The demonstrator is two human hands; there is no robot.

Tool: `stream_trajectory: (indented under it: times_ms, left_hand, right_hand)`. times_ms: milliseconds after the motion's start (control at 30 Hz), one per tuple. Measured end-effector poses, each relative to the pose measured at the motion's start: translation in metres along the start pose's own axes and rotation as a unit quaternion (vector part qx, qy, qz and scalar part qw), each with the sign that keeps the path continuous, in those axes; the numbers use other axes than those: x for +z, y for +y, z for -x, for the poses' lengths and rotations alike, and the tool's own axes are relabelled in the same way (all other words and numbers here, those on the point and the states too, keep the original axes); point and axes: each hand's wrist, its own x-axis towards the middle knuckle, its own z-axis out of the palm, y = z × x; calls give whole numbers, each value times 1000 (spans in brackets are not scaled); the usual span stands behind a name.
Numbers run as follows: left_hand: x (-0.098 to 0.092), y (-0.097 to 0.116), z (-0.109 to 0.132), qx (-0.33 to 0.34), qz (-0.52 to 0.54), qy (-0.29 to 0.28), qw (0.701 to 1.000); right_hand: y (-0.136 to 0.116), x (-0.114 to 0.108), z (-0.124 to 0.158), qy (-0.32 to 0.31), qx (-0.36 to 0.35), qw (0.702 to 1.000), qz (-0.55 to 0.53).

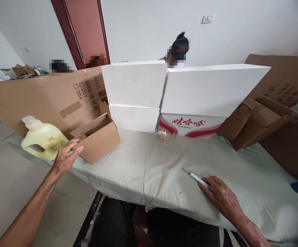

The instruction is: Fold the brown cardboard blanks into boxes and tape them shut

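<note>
A table draped in pale grey-green cloth (149, 161) spans the view, backed by white foam slabs (136, 85) well beyond both hands. The small open brown cardboard box (97, 137) lies at the left hand (65, 156), whose fingers curl loosely over the box's near corner, thumb against its side; a pale yellow plastic jug (42, 139) sits just behind that hand. The right hand (222, 195) lies flat, fingertips pressing a thin metal blade (196, 176) pointing away from it. This looks like steadying the box; cutting would call for lifting the blade.
</note>
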Motion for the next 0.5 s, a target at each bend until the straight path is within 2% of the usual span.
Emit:
stream_trajectory:
  times_ms: [100,200,300,400,433,500]
  left_hand:
    - [3,29,41,58,90,-58,993]
    - [11,56,58,-10,172,-135,976]
    - [28,73,52,-93,292,-175,936]
    - [57,79,35,-156,364,-231,889]
    - [69,78,29,-176,364,-256,878]
    - [96,72,22,-198,351,-294,867]
  right_hand:
    - [-27,-7,-8,14,7,998,-55]
    - [-72,-18,-18,-18,28,981,-193]
    - [-115,-30,-25,-97,19,940,-328]
    - [-145,-44,-22,-156,-9,901,-406]
    - [-153,-48,-19,-158,-16,896,-416]
    - [-165,-55,-12,-139,-22,906,-400]
